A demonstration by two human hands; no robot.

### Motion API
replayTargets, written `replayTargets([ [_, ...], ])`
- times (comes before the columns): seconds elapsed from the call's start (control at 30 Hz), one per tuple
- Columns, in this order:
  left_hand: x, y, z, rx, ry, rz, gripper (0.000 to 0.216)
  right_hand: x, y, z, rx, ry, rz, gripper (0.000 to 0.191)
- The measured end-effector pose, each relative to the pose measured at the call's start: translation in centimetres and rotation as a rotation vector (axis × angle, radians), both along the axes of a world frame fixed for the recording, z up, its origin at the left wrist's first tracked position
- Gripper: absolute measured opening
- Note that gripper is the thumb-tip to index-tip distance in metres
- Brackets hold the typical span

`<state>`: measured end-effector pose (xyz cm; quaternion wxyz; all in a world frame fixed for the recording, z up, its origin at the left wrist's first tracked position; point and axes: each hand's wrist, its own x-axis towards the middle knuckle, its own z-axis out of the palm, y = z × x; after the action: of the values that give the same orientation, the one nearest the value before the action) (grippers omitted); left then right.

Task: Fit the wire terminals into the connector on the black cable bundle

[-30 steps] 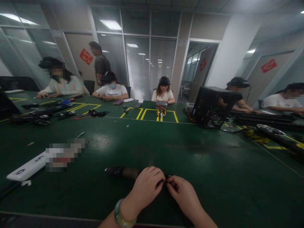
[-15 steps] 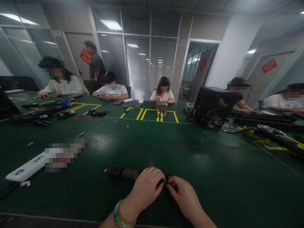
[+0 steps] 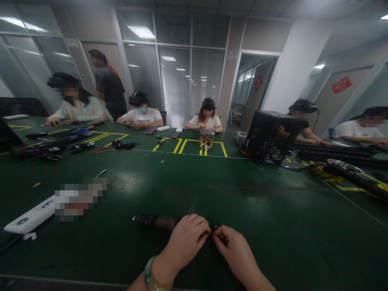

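Across the green table (image 3: pixel 182 182), a person in a cream top (image 3: pixel 211 122) sits behind a metal box (image 3: pixel 207 132) with bunched wires (image 3: pixel 207 143). Off to the right stands a black computer case (image 3: pixel 266 137). Over on the left, cables (image 3: pixel 121 144) lie tangled near yellow tape (image 3: pixel 123 134), and on this side a long white bar (image 3: pixel 34 215) slants, its far end blurred out. Beyond, someone in dark grey (image 3: pixel 109 87) stands.

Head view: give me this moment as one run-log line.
left hand, right hand: fingertips nearly meeting, grip unclear | dark cylindrical object: on green table, partly behind left hand | black computer case: farther back, right
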<state>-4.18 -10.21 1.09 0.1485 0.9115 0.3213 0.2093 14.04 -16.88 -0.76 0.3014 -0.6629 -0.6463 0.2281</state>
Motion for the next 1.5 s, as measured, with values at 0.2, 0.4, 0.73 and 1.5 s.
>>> replayTargets([
  [0.2,-0.03,0.05,-0.26,-0.005,-0.057,0.000,0.015,0.09,-0.02,-0.16,-0.006,0.033,-0.006,0.012],
  [0.4,-0.11,0.12,-0.91,0.006,-0.072,-0.027,0.014,0.16,-0.03,-0.21,-0.027,0.021,0.005,0.012],
  [0.73,0.01,-0.02,-0.29,0.005,-0.014,0.011,0.009,0.05,0.01,-0.07,-0.036,-0.003,-0.001,0.011],
  [1.5,0.04,-0.19,-0.01,0.078,0.056,-0.021,0.003,0.34,-0.26,-0.57,-0.009,0.058,0.038,0.008],
])
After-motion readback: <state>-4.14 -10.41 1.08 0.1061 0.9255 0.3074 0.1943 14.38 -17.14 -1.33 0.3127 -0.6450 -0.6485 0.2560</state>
